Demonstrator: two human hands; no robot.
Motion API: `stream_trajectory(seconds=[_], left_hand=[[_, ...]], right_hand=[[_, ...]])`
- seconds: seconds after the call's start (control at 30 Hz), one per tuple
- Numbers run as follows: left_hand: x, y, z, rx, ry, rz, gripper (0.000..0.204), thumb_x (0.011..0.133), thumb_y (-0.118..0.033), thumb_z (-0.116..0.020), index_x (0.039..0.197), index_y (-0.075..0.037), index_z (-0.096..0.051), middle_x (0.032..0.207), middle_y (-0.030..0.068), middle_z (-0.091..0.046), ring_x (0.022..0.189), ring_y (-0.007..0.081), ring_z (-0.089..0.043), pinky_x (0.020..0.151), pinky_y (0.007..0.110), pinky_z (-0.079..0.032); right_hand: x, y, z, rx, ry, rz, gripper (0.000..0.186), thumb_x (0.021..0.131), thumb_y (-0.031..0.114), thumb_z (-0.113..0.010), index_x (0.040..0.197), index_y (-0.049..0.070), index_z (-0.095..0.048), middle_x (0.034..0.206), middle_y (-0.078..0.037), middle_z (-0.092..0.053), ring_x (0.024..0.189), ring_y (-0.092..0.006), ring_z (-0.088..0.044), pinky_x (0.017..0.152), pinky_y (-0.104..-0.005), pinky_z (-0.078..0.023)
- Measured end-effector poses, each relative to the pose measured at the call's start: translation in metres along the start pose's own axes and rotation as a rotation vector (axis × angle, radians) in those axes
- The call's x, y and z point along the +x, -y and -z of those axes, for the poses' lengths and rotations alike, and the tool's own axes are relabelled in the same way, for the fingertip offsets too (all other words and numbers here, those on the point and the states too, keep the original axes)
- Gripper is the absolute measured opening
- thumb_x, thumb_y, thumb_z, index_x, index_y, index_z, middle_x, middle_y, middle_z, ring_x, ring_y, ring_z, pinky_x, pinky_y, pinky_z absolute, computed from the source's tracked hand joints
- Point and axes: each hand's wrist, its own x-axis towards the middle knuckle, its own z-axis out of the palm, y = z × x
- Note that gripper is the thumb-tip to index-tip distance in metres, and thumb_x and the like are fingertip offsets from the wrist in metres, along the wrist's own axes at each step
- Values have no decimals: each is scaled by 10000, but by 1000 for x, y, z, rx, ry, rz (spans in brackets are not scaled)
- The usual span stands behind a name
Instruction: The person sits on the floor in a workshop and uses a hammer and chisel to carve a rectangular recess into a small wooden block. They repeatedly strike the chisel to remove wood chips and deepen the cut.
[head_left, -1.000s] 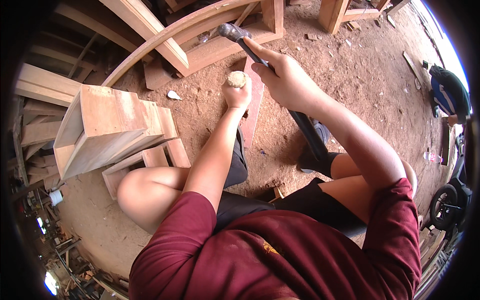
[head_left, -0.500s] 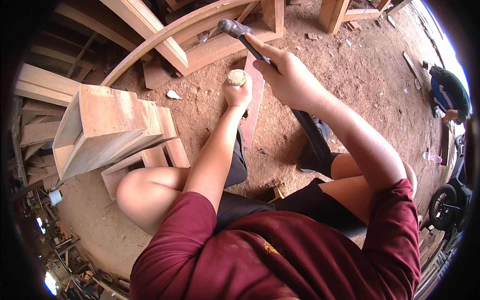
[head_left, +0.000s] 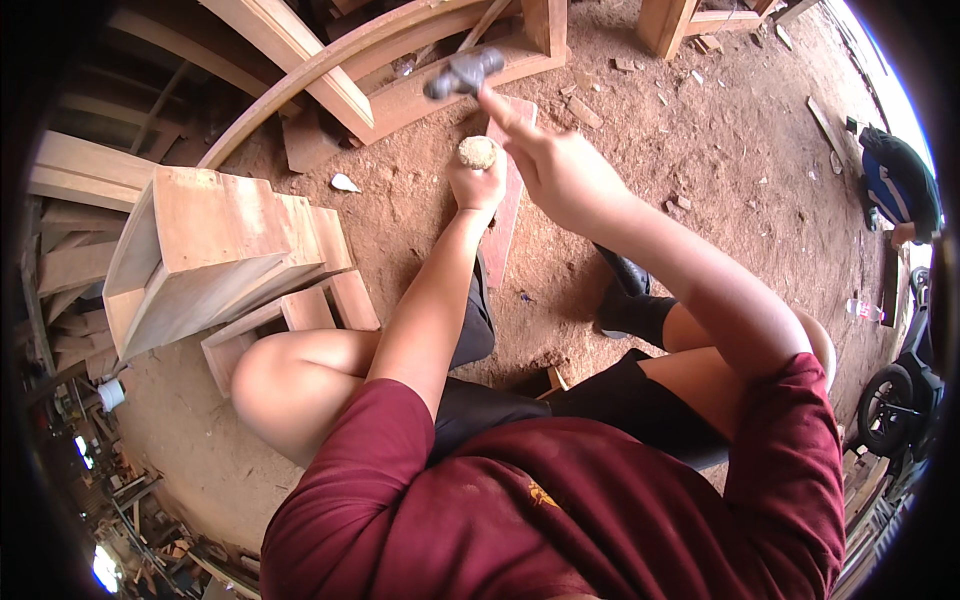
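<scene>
My left hand (head_left: 474,188) is closed around an upright wooden handle (head_left: 477,153), probably of a tool, with a pale, frayed top facing me; its lower end is hidden. It stands over a long reddish board (head_left: 501,250) lying on the ground. My right hand (head_left: 562,172) grips a hammer (head_left: 463,73), its dark head blurred above and slightly left of the handle's top, with my index finger stretched toward the head. The hammer's shaft is hidden behind my hand and forearm.
Wooden frames (head_left: 365,120) lie across the top, and a stepped wooden piece (head_left: 215,225) stands at left beside more timber. A white scrap (head_left: 345,183) is on the dirt. At right are a blue-and-dark bundle or person (head_left: 890,180), a plastic bottle (head_left: 866,310) and a black two-wheeler (head_left: 890,390).
The hammer's head has dropped a little toward the handle top and is now blurred, and its shaft has swung out of sight behind my right forearm. My left hand is nearly unmoved.
</scene>
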Motion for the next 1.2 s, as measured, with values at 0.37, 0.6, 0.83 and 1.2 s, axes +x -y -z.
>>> stream_trajectory(seconds=[0.37, 0.6, 0.83, 1.2], left_hand=[[8, -15, 3, -1, -12, 32, 162, 845, -86, -644, 694, -34, -619, 629, 35, -640, 609, 127, -637, 555, 313, -476], [5, -10, 0, -37, -6, -13, 171, 853, -59, -624, 688, -26, -598, 630, 23, -626, 587, 128, -618, 549, 310, -461], [7, -12, 3, 9, 1, -28, 158, 847, -61, -625, 694, -25, -607, 638, 35, -639, 592, 135, -629, 549, 319, -470], [7, -15, 0, -47, 29, -30, 122, 834, -96, -651, 730, -32, -647, 666, 42, -671, 640, 141, -664, 584, 314, -510]], right_hand=[[8, 0, 41, 25, 15, -226, 551, 981, 168, -488, 1510, 127, -339, 825, -257, -668, 760, -386, -681, 738, -477, -526], [9, 9, 49, 38, 1, -204, 529, 980, 167, -477, 1497, 129, -371, 848, -264, -664, 797, -394, -675, 767, -479, -515], [8, 14, 48, 87, 7, -142, 524, 978, 165, -480, 1488, 103, -380, 894, -271, -669, 830, -395, -681, 786, -472, -522], [12, 26, 53, 89, 41, -181, 541, 968, 168, -500, 1490, 100, -375, 837, -264, -662, 782, -383, -683, 734, -459, -530]])
